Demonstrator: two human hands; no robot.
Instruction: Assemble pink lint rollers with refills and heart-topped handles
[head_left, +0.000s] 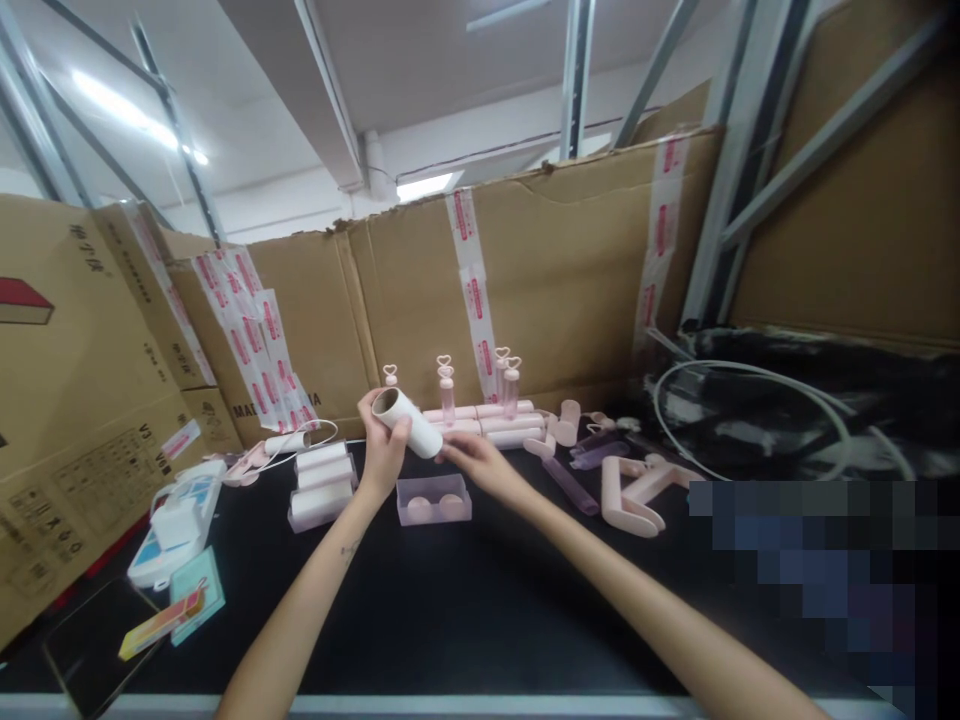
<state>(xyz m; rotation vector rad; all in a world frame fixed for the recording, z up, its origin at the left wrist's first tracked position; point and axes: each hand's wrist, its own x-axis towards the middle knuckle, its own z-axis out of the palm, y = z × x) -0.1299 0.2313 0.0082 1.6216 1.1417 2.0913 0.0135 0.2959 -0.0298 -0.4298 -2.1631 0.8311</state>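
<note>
A white paper roll [417,426] with a brown cardboard core, like a lint roller refill, is tilted in my left hand [384,450], whose fingers wrap round its upper end. At the roll's lower right end, the fingertips of my right hand [480,465] are pinched together against the edge. Just below the hands is a translucent purple tray [435,518] with two round pink pieces inside. To its left, several white rolls [322,480] lie in another purple tray [300,522].
Pink tubes and heart-topped bottles [511,388] stand at the back against a cardboard wall [570,270]. Pink handles [637,495] and purple strips [570,485] lie right. Left are a white power strip [180,520], a yellow-orange box cutter [161,622] and a phone [97,645].
</note>
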